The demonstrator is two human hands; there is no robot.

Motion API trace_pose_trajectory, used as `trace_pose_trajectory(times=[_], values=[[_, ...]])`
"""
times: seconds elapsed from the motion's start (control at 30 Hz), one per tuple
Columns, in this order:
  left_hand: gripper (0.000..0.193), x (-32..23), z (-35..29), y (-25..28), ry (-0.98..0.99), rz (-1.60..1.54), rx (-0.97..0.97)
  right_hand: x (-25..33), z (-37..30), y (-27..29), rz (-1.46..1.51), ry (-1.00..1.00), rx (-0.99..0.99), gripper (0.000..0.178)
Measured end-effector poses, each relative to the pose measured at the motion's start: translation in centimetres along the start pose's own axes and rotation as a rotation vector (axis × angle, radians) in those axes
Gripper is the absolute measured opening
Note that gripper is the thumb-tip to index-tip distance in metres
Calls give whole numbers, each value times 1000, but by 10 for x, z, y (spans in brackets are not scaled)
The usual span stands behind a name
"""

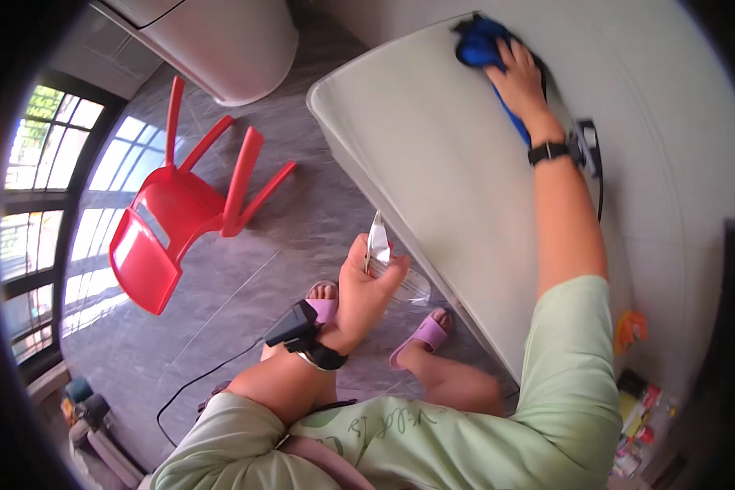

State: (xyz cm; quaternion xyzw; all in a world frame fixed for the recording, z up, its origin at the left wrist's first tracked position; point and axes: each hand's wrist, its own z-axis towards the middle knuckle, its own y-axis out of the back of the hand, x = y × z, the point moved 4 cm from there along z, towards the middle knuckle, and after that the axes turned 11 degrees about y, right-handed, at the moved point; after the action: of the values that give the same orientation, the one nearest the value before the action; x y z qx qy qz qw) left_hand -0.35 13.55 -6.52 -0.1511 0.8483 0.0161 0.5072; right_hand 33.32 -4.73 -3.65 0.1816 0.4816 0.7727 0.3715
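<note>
At the far end of the pale tabletop (433, 122), my right hand (521, 86) presses on a bunched blue cloth (480, 47) with dark edges. Its fingers curve over the cloth, and part of the cloth trails back beside my wrist. My left hand (366, 286) is held low, just off the table's left edge. It is closed round a white and clear plastic packet (378, 242); the white end sticks up past the fingers and a clear part hangs below. What is inside the packet cannot be made out.
A red plastic chair (175, 208) lies tipped over on the grey tiled floor (237, 286) to the left. Behind it stands a pale rounded cabinet (229, 49). The table's right side runs along a white wall (670, 163). A black cable trails from my left wrist device (292, 324).
</note>
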Motion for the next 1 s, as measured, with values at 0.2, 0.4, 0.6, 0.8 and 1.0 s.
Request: trace_pose_trajectory(times=[0.2, 0.4, 0.6, 0.8, 1.0], values=[[18, 22, 0, -9, -73, 177, -119, 108, 77, -19, 210, 251, -69, 53], [23, 19, -40, 0, -89, 394, -207, 182, 14, 53, 375, 71, 40, 53], [24, -107, -82, 46, -14, 326, -386, 219, -86, 111, 438, -67, 202, 47], [22, -242, -125, 103, -166, 171, -545, 180, -189, 142, 498, -318, 1104, 32], [27, -361, -189, 162, -110, -84, -557, 219, -171, 252, 517, -84, 1369, 31]])
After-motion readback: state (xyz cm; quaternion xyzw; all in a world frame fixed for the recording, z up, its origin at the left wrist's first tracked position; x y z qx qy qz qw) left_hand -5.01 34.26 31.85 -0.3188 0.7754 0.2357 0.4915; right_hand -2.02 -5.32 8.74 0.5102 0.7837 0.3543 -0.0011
